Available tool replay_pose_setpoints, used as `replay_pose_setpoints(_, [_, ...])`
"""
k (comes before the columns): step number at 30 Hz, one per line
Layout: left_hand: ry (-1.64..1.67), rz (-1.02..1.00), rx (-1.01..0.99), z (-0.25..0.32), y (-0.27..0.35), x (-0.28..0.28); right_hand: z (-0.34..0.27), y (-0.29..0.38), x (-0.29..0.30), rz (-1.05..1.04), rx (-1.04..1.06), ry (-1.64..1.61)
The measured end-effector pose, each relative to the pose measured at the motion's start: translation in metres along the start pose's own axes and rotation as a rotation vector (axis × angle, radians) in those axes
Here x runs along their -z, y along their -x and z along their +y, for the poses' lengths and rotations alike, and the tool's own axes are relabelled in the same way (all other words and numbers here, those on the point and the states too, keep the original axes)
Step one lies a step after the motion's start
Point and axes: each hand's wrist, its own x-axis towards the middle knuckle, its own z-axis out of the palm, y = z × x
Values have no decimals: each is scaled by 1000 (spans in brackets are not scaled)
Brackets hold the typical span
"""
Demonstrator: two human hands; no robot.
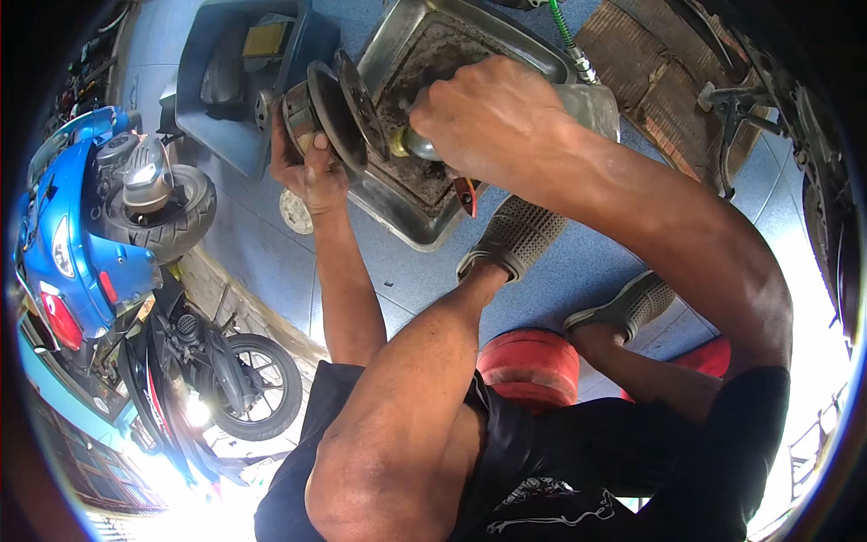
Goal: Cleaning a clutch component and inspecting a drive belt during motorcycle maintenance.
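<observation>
My left hand (311, 162) grips a round metal scooter clutch and pulley assembly (339, 115), made of a drum-like end and two discs with a gap between them. The assembly is tilted on its side above the left edge of a dirty metal tray (413, 237). My right hand (491, 122) is closed around a tool with a red handle (466, 195). A rounded, shiny part with a yellowish tip (401, 142) sticks out of that fist towards the discs. My fingers hide most of the tool, so its kind is unclear.
A blue-grey plastic bin (223, 135) stands at the upper left. A green coiled air hose (561, 27) and a translucent container (589, 108) are right of the tray, near cardboard (650, 88). A blue scooter (101, 223) and a black motorcycle (196, 379) are left; a red container (532, 366) sits below.
</observation>
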Motion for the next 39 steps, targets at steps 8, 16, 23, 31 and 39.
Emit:
replay_pose_setpoints(8, [194, 62, 220, -12, 6, -1, 9, -5, -5, -19, -48, -25])
replay_pose_setpoints(16, [132, 137, 487, -25, 28, -1, 31, -10, -9, 121, -104, 40])
replay_pose_setpoints(23, [167, 174, 598, -24, 27, -5, 12, 1, -27, 46, 10, -26])
replay_pose_setpoints(31, [227, 115, 515, -16, 24, -1, 28, 4, -20, 68, -97, -36])
replay_pose_setpoints(39, [136, 111, 532, -18, 30, 2, 42, -9, -23, 27, -138, 40])
